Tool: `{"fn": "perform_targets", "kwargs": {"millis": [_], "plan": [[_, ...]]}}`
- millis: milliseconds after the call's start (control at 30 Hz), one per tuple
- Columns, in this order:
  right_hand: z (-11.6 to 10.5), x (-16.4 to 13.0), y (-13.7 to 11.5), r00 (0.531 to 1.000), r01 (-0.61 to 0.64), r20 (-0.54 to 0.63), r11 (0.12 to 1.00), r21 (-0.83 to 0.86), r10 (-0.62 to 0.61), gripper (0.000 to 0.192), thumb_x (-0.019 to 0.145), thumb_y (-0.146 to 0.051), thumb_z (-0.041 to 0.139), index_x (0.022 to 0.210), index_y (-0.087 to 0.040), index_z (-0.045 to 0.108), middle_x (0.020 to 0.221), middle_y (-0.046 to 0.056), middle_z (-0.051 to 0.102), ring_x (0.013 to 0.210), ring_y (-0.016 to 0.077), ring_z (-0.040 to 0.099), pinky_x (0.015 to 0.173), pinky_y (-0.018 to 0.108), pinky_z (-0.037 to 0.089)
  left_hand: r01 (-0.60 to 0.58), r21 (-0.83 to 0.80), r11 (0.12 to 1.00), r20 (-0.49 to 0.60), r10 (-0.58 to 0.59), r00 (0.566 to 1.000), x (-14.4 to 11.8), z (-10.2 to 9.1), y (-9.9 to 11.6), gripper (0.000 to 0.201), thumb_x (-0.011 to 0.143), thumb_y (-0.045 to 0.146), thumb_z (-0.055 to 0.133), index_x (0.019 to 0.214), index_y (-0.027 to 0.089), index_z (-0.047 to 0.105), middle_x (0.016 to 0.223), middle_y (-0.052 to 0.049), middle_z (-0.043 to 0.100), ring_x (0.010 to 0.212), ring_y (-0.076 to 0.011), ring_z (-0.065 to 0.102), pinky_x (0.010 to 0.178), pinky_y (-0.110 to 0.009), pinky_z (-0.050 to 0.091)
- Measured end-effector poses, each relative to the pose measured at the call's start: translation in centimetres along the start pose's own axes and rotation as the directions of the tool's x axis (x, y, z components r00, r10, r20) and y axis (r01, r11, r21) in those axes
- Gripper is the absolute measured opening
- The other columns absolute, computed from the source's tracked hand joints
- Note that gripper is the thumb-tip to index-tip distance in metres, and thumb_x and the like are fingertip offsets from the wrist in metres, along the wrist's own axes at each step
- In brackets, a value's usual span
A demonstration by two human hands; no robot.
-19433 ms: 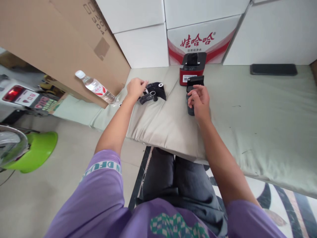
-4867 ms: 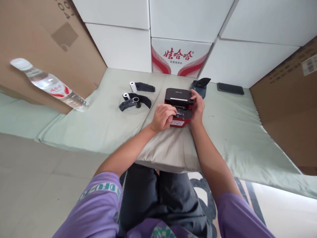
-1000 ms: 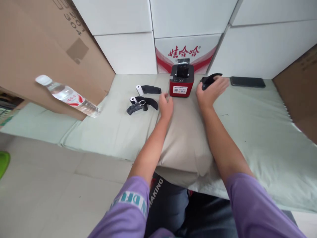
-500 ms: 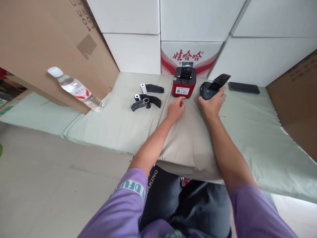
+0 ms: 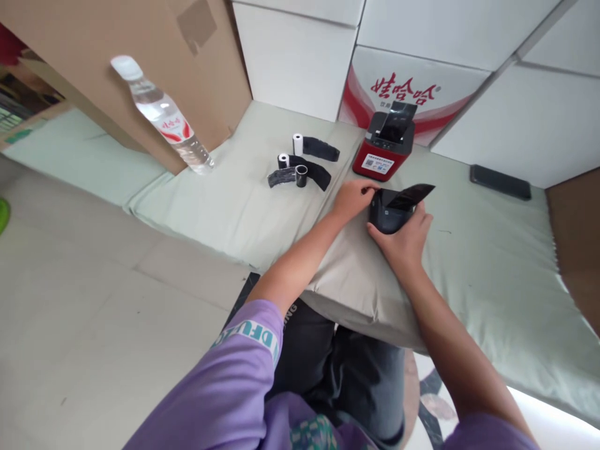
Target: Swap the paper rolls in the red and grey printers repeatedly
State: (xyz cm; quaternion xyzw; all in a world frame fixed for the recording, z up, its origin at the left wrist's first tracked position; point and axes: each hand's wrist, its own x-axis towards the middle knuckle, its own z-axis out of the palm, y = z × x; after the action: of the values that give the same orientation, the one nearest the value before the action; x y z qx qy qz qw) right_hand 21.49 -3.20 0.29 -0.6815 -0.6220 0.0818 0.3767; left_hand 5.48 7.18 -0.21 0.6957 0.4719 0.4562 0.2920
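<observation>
Head view: the right hand grips the black printer at frame centre on the table, fingers wrapped around its near side, lid raised. The left hand touches its left edge, fingers bent. The red printer stands just behind.

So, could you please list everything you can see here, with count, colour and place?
dark printer: 1, dark grey, lid up, on the pad between both hands
red printer: 1, red and black, lid up, behind it
paper rolls: 3, black wraps, left of the red printer
bottle: 1, clear, far left
phone: 1, black, far right
pad: 1, pale green
boxes: several, white and brown, behind
left hand: touches the dark printer
right hand: grips the dark printer
</observation>
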Motion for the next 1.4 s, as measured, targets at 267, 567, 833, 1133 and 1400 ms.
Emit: {"fn": "perform_targets", "kwargs": {"millis": [267, 567, 833, 1133, 1400], "plan": [[0.7, -0.7, 0.0, 0.996, -0.028, 0.086, 0.999, 0.024, 0.025, 0.135, 0.058, -0.051, 0.091, 0.17, -0.022, 0.02, 0.148, 0.021, 0.037, 0.148, 0.0503, 0.038, 0.129, 0.075, 0.034, 0.064, -0.01, 0.998, 0.024, -0.064, 0.998, -1.2, -1.3, 0.9, 0.029, 0.099, 0.01, 0.061, 0.104, 0.021, 0.087, 0.112, -0.005, 0.088, 0.105, -0.0205, 0.082, 0.106, -0.034, 0.062], [0.8, 0.4, 1.1, 0.992, -0.033, 0.124, 0.972, 0.234, 0.003, 0.126, 0.056, -0.058, 0.088, 0.162, -0.019, 0.034, 0.152, 0.021, 0.036, 0.156, 0.0439, 0.033, 0.134, 0.068, 0.031, 0.01, 0.018, 1.0, 0.107, -0.011, 0.994, -3.0, -1.6, 0.0, 0.051, 0.095, 0.001, 0.053, 0.129, 0.025, 0.084, 0.136, -0.006, 0.083, 0.13, -0.0213, 0.077, 0.123, -0.04, 0.056], [1.3, 3.6, 3.9, 0.983, -0.143, 0.18, 0.691, 0.708, 0.019, 0.079, 0.066, -0.05, 0.065, 0.143, -0.031, 0.057, 0.156, 0.011, 0.057, 0.148, 0.035, 0.055, 0.13, 0.066, 0.042, -0.031, 0.122, 0.992, 0.227, 0.003, 0.974, -6.5, -2.6, 0.0, 0.073, 0.092, -0.003, 0.048, 0.152, 0.031, 0.069, 0.158, -0.003, 0.07, 0.149, -0.0219, 0.066, 0.132, -0.043, 0.049], [1.8, 4.1, 3.8, 0.977, -0.209, 0.154, 0.504, 0.838, 0.149, 0.056, 0.067, -0.041, 0.055, 0.12, -0.026, 0.063, 0.145, 0.012, 0.069, 0.151, 0.032, 0.057, 0.132, 0.062, 0.042, -0.05, 0.15, 0.987, 0.218, 0.017, 0.976, -6.3, -2.7, 0.4, 0.071, 0.09, -0.003, 0.046, 0.15, 0.027, 0.071, 0.157, -0.006, 0.07, 0.147, -0.0226, 0.067, 0.131, -0.04, 0.049], [1.9, 4.0, 3.7, 0.979, -0.202, 0.151, 0.585, 0.786, 0.135, 0.053, 0.075, -0.044, 0.061, 0.124, -0.026, 0.066, 0.14, 0.01, 0.072, 0.146, 0.0314, 0.061, 0.127, 0.061, 0.048, -0.076, 0.292, 0.953, 0.253, 0.0, 0.968, -6.8, -2.8, 1.3, 0.073, 0.09, 0.0, 0.05, 0.154, 0.031, 0.067, 0.159, -0.006, 0.069, 0.146, -0.0299, 0.066, 0.131, -0.048, 0.047]]}}
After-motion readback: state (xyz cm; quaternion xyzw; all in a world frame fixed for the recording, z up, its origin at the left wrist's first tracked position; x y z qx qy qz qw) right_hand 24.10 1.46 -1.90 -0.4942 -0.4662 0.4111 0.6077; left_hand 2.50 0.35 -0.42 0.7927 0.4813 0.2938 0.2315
